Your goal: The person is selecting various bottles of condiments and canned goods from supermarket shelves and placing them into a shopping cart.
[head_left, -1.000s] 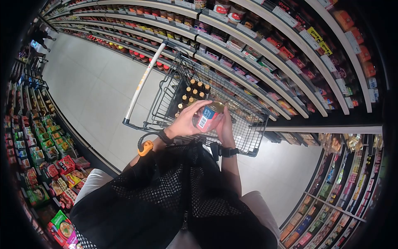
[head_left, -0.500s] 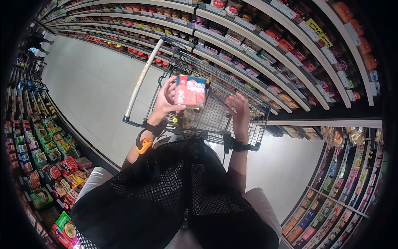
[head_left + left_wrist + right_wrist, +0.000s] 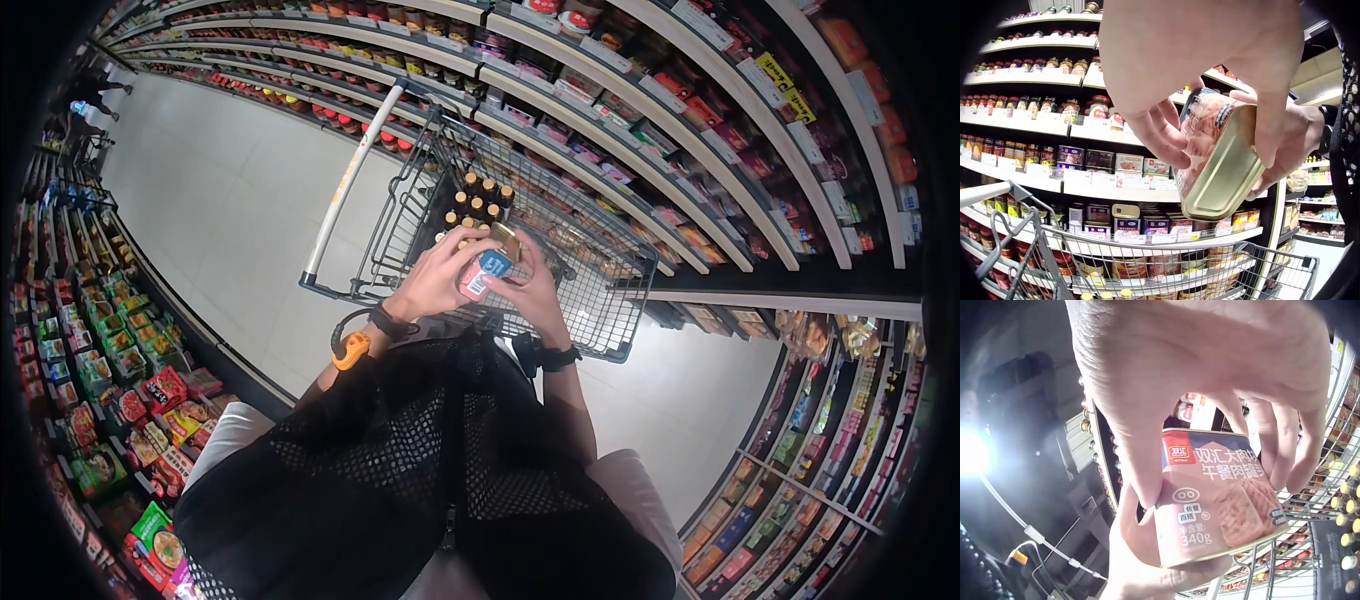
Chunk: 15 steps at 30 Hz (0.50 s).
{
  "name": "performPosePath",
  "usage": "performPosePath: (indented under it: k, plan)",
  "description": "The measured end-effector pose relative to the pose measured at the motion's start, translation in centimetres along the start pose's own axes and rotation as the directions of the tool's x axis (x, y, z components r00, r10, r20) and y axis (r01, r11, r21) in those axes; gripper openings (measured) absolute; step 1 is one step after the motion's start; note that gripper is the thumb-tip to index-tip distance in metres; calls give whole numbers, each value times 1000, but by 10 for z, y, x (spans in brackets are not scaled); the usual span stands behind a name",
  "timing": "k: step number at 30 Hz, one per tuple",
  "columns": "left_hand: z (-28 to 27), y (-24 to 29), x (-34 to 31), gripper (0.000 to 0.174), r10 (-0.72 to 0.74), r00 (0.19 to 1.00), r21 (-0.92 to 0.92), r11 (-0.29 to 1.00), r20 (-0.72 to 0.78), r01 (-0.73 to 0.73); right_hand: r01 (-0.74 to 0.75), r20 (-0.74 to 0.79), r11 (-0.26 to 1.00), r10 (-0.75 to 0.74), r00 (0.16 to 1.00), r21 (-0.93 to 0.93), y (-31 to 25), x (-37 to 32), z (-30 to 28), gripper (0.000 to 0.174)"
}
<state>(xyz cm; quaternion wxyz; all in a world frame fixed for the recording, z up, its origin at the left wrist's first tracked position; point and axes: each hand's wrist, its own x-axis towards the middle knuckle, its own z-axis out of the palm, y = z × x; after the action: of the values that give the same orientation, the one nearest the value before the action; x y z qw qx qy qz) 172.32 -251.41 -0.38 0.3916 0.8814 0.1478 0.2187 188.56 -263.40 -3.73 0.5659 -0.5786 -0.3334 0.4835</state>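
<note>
A pink and blue can of luncheon meat [image 3: 480, 278] is held between both hands above the shopping cart. The left hand [image 3: 437, 278] grips one side, with curled fingers, while the right hand [image 3: 535, 292] holds the other. In the left wrist view the tin's bare gold-colored end [image 3: 1225, 172] faces the camera at a tilt. The right wrist view shows the printed front of the can [image 3: 1216, 494], with pictured meat slices and Chinese lettering. There the right thumb and fingers span its top, and the left hand [image 3: 1141, 559] supports it from below.
The wire shopping cart [image 3: 625, 335] carries several gold-capped bottles [image 3: 475, 205] near its handle [image 3: 350, 190]. Shelves of jars and tins [image 3: 1135, 165] line the aisle beyond it. Bagged food packages [image 3: 165, 395] fill the display on the left. People stand far down the aisle.
Half a second ago the left hand alone held the can, front label up, with the right hand apart. Now the can has turned and the right hand grips it again.
</note>
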Motion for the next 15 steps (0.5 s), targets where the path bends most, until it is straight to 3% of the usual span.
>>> performPosePath:
  k: [2,4,5,6,8,10,12,15]
  plan:
    - [-6,-8,4,89,38,999,-47,998,-19,-39,60,18,997,-61,998,54,-2,14,1,95]
    - [-9,-18,0,114,-144,989,-258,955,32,147,91,53,994,-94,994,52,-6,15,4,97]
    - [-4,-27,-1,131,-71,990,-245,964,118,98,115,73,992,-119,990,50,-8,12,5,99]
    - [3,-32,-7,132,-75,976,-484,859,205,168,145,107,989,-147,983,23,-6,12,6,104]
    - [9,-38,-15,130,-96,975,-443,879,203,178,121,132,991,-113,985,-61,-10,8,5,104]
    - [15,-40,-19,129,-37,983,-329,940,180,96,83,171,996,-84,982,11,-12,1,0,103]
    - [22,-34,-16,122,-65,980,-422,896,186,139,73,188,997,-75,979,17,-8,-3,-9,102]
    - [12,-40,-21,117,-93,985,-383,913,144,143,-9,255,999,-1,967,39,-11,14,-7,99]
